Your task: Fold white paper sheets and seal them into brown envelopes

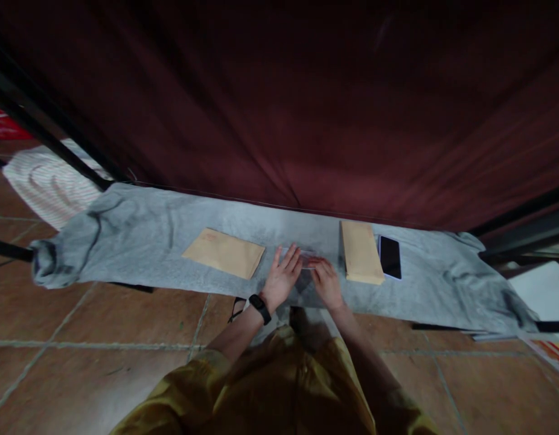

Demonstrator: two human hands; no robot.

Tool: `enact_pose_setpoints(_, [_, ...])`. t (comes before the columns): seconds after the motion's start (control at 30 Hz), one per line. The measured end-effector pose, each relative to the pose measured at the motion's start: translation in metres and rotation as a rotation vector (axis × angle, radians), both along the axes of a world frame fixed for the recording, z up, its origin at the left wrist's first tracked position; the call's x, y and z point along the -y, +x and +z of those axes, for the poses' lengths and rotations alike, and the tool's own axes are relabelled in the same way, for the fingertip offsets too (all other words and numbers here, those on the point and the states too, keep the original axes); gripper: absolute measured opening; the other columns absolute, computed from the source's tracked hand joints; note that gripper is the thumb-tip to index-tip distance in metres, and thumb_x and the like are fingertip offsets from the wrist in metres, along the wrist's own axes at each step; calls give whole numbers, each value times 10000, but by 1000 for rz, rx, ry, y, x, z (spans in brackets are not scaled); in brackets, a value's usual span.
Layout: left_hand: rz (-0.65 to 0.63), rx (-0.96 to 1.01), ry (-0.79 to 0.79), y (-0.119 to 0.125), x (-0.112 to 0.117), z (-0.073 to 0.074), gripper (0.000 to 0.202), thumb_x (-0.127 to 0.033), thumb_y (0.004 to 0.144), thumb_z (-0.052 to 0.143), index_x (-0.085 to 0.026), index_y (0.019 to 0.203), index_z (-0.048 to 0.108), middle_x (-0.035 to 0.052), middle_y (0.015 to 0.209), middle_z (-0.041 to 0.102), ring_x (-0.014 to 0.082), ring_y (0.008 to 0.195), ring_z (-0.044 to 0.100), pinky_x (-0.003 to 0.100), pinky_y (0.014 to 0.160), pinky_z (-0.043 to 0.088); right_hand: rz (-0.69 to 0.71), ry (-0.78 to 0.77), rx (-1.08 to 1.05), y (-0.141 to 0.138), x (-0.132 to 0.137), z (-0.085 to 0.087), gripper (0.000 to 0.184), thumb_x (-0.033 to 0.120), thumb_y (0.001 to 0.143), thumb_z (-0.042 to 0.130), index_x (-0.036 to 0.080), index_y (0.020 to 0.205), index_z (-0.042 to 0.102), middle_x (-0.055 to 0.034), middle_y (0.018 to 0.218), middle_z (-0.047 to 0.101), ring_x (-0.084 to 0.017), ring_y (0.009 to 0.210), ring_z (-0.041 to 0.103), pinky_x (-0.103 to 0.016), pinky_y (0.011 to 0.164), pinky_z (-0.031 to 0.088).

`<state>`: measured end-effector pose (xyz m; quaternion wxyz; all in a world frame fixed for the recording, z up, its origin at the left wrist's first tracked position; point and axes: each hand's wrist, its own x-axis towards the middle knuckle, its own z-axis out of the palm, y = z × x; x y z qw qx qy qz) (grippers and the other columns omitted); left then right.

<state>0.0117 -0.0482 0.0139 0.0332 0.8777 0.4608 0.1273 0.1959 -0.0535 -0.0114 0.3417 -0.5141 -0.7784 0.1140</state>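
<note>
Between my hands on the grey cloth lies a thin, see-through sheet (308, 256) with pale edges, perhaps plastic; its exact kind is unclear. My left hand (283, 277), with a black band on the wrist, rests flat over its left part, fingers stretched out. At the right edge of the sheet, the bent fingers of my right hand (325, 280) are pressed together on it. Left of my hands lies one brown paper envelope (225, 252). To the right is a stack of brown envelopes (361, 251).
A phone (390, 257) with a dark screen lies right of the stack. The grey cloth (143, 235) covers a narrow bench, backed by a dark red curtain (279, 121). Black metal bars (48, 121) stand at both ends. Striped fabric (53, 181) hangs at the left.
</note>
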Motion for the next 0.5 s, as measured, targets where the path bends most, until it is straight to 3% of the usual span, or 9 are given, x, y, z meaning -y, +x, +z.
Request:
enact_pose_setpoints(0.13, [-50, -18, -28, -5, 3, -30, 532, -86, 942, 310, -216, 1407, 536, 123, 1516, 513, 269, 1495, 334, 578, 1246, 211, 42, -7, 20, 10, 19, -31, 291, 130, 983, 402, 224, 1072, 662, -75, 1156, 716, -210, 1161, 630, -469, 1123, 436])
enact_pose_setpoints(0.23, [-52, -52, -24, -6, 8, -45, 520, -89, 943, 311, -178, 1403, 536, 158, 1477, 546, 274, 1439, 436, 546, 1204, 327, 62, 22, 36, 15, 28, -42, 274, 126, 985, 423, 212, 1095, 659, -82, 1161, 717, -219, 1144, 637, -467, 1093, 470])
enact_pose_setpoints(0.33, [-30, -117, -10, -8, 12, -49, 478, -90, 948, 347, -127, 1381, 546, 177, 1476, 543, 268, 1408, 479, 466, 1173, 387, 56, 26, 81, 17, 32, -43, 285, 146, 999, 440, 210, 1169, 659, -86, 1207, 707, -227, 1174, 626, -457, 1079, 483])
enact_pose_setpoints(0.5, [-34, -154, 3, -13, 16, -45, 451, -97, 967, 392, -133, 1392, 538, 127, 1499, 533, 240, 1405, 482, 410, 1153, 409, 77, -5, 139, 16, 31, -41, 318, 209, 1017, 482, 216, 1293, 639, -80, 1325, 665, -222, 1230, 602, -443, 1093, 470])
